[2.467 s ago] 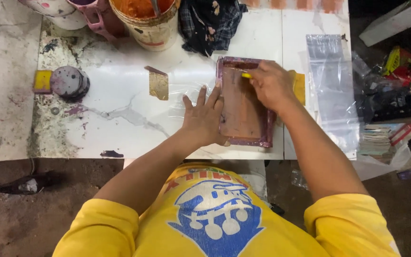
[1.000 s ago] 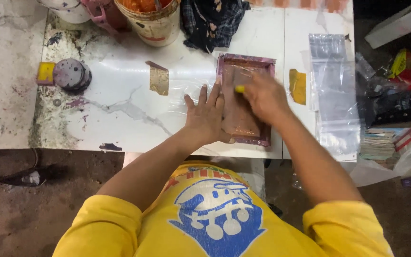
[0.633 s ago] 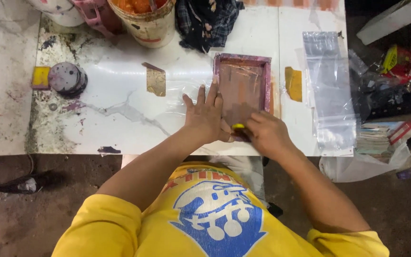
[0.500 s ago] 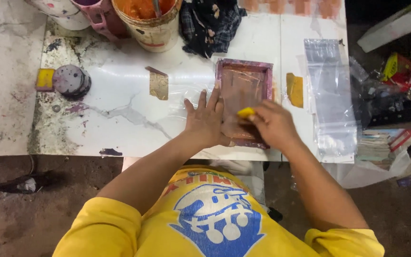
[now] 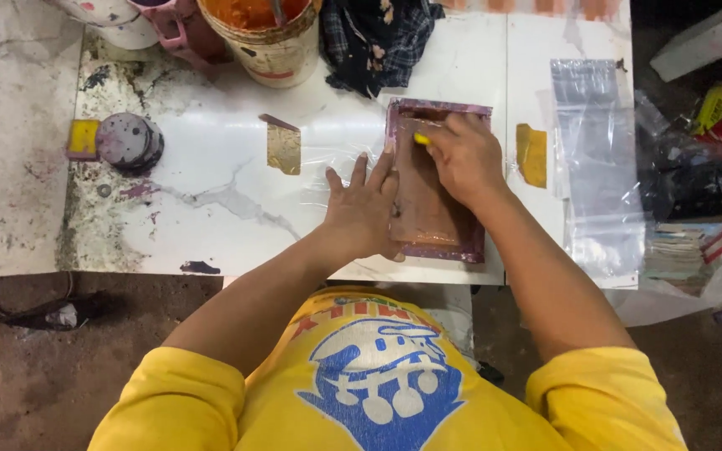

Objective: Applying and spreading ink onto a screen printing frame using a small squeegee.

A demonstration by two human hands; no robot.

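The left hand (image 5: 363, 213) lies flat, fingers spread, on the left edge of the screen frame (image 5: 436, 184), which sits on the white desk (image 5: 211, 200) near its front edge. The right hand (image 5: 461, 159) is closed around a yellow squeegee (image 5: 421, 139) at the top end of the frame — pressed onto the mesh. Just right lie clear bags (image 5: 599, 159); at the back — an orange paint bucket (image 5: 265, 38).

White table (image 5: 211, 217) bears frame (image 5: 436, 225), bucket (image 5: 265, 38), bags (image 5: 599, 167).
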